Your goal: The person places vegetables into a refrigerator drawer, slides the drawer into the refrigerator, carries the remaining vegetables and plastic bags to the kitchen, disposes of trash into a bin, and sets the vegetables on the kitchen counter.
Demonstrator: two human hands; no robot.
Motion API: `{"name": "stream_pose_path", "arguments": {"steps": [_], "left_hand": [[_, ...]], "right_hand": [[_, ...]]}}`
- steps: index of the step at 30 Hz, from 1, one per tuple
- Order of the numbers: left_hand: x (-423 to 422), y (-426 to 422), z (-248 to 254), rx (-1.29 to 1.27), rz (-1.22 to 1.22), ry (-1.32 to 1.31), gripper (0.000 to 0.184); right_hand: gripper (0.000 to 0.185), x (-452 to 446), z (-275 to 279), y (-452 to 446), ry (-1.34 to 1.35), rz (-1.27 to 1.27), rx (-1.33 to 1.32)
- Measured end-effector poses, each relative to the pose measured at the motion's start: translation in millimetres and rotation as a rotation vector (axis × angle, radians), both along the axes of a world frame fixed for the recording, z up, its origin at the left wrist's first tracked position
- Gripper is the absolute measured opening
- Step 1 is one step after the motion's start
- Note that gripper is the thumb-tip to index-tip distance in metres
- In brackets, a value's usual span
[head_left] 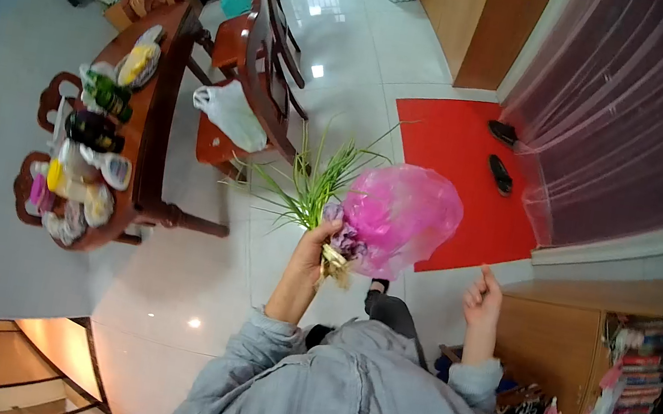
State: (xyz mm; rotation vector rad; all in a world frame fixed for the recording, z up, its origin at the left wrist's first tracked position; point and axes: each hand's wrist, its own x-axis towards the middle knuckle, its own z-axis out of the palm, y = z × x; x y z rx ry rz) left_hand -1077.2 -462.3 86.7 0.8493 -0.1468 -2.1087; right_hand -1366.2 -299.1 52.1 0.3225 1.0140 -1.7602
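Note:
My left hand is closed around a bunch of spring onions. Their long green leaves fan out up and to the left, and the pale stems with stringy roots stick out below my fist. A crumpled purple piece lies against the stems; what it is I cannot make out. Beside the bunch, a thin, puffed-out pink plastic bag hangs at the same hand. Off to the right, my right hand is raised with nothing in it, one finger stretched out and the others loosely bent.
A wooden dining table at left carries bottles, bags and dishes. A chair beside it holds a white bag. Black shoes rest on a red mat by a sheer curtain. A wooden cabinet with books stands right.

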Motion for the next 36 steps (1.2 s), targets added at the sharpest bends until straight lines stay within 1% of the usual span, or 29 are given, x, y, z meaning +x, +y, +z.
{"name": "stream_pose_path", "arguments": {"steps": [2, 3, 4, 5, 6, 7, 9, 10, 12, 13, 14, 15, 16, 17, 19, 21, 22, 23, 25, 27, 28, 29, 31, 32, 33, 35, 36], "left_hand": [[-15.9, -57.1, 11.5, 0.024, -0.004, -0.013, 0.028], [-25.9, -65.6, 18.9, 0.001, -0.014, -0.001, 0.028], [-36.9, -101.9, 22.5, -0.011, -0.013, 0.016, 0.027], [-42.3, -122.9, 28.1, -0.009, 0.01, 0.005, 0.025], [-53.4, -153.8, 36.6, -0.011, 0.036, -0.009, 0.024], [-62.6, -183.1, 40.0, -0.014, 0.063, -0.028, 0.022], [-76.7, -248.4, 27.8, 0.002, 0.078, 0.001, 0.021], [-86.4, -276.5, 26.3, 0.009, 0.085, 0.018, 0.021], [-97.8, -345.7, 18.0, 0.044, 0.062, 0.054, 0.021], [-106.8, -382.3, 14.0, 0.0, 0.068, 0.067, 0.021], [-116.6, -423.0, 20.4, 0.026, 0.093, 0.071, 0.021], [-128.2, -454.3, 23.9, 0.065, 0.116, 0.076, 0.021], [-137.3, -488.8, 27.7, 0.058, 0.094, 0.151, 0.022], [-154.8, -525.6, 12.0, 0.063, 0.07, 0.154, 0.022], [-168.8, -590.2, 7.4, 0.079, 0.013, 0.182, 0.023], [-190.2, -661.8, 10.1, 0.074, -0.003, 0.13, 0.021], [-201.0, -698.0, 7.9, 0.075, -0.001, 0.116, 0.021], [-211.3, -741.3, 6.3, 0.069, 0.002, 0.104, 0.02], [-225.6, -817.7, 4.1, 0.065, 0.02, 0.093, 0.02], [-237.0, -892.2, 7.1, 0.059, 0.055, 0.089, 0.021], [-239.4, -929.5, -2.4, 0.029, 0.037, 0.113, 0.021], [-246.4, -968.7, 9.5, 0.038, 0.104, 0.095, 0.021], [-234.9, -1036.7, -11.6, 0.066, 0.215, 0.05, 0.021], [-224.7, -1061.2, -8.9, 0.06, 0.197, 0.051, 0.019], [-216.4, -1084.8, -5.3, 0.074, 0.213, 0.045, 0.02], [-207.7, -1145.0, 10.0, 0.082, 0.252, 0.065, 0.02], [-208.0, -1174.7, 18.6, 0.124, 0.343, 0.04, 0.018]], "right_hand": [[0.019, 6.8, 27.3, -101.3, 0.031, 0.231, -0.154], [0.021, 12.6, 52.0, -128.9, 0.076, 0.33, -0.111], [0.022, 16.1, 65.4, -180.0, 0.178, 0.475, -0.069], [0.02, 25.0, 71.1, -213.1, 0.251, 0.625, -0.156], [0.018, 29.2, 84.5, -256.3, 0.281, 0.734, -0.167], [0.017, 29.9, 90.0, -296.8, 0.303, 0.771, -0.182], [0.016, 27.9, 90.5, -372.6, 0.352, 0.83, -0.209], [0.013, 20.6, 89.7, -403.4, 0.337, 0.803, -0.207], [0.013, 1.0, 81.5, -462.5, 0.263, 0.733, -0.194], [0.013, -16.5, 80.9, -503.2, 0.252, 0.699, -0.216], [0.015, -35.8, 77.1, -535.7, 0.194, 0.642, -0.167], [0.014, -57.1, 68.9, -555.9, 0.148, 0.567, -0.138], [0.014, -79.4, 61.2, -579.7, 0.1, 0.492, -0.114], [0.013, -112.3, 30.4, -598.9, 0.006, 0.426, -0.097], [0.009, -160.3, 14.2, -624.5, -0.003, 0.312, -0.077], [0.011, -200.8, 19.6, -663.9, 0.003, 0.121, 0.029], [0.012, -221.8, 15.5, -684.3, 0.036, 0.112, -0.028], [0.013, -241.9, 11.1, -713.4, 0.092, -0.011, 0.118], [0.008, -265.7, 11.5, -782.3, 0.094, -0.146, 0.248], [0.007, -292.8, -3.8, -861.9, 0.099, -0.106, 0.179], [0.006, -307.8, -7.9, -909.9, 0.103, -0.078, 0.129], [0.003, -314.9, -5.9, -968.4, 0.028, -0.103, 0.191], [0.007, -310.2, -13.7, -1072.3, 0.046, 0.068, 0.054], [0.004, -301.4, -11.2, -1121.9, 0.034, 0.168, -0.022], [0.005, -291.0, -3.0, -1177.9, 0.027, 0.275, -0.083], [0.009, -256.3, 36.7, -1292.9, 0.06, 0.424, -0.085], [0.009, -238.1, 59.5, -1345.1, 0.068, 0.499, -0.121]]}}
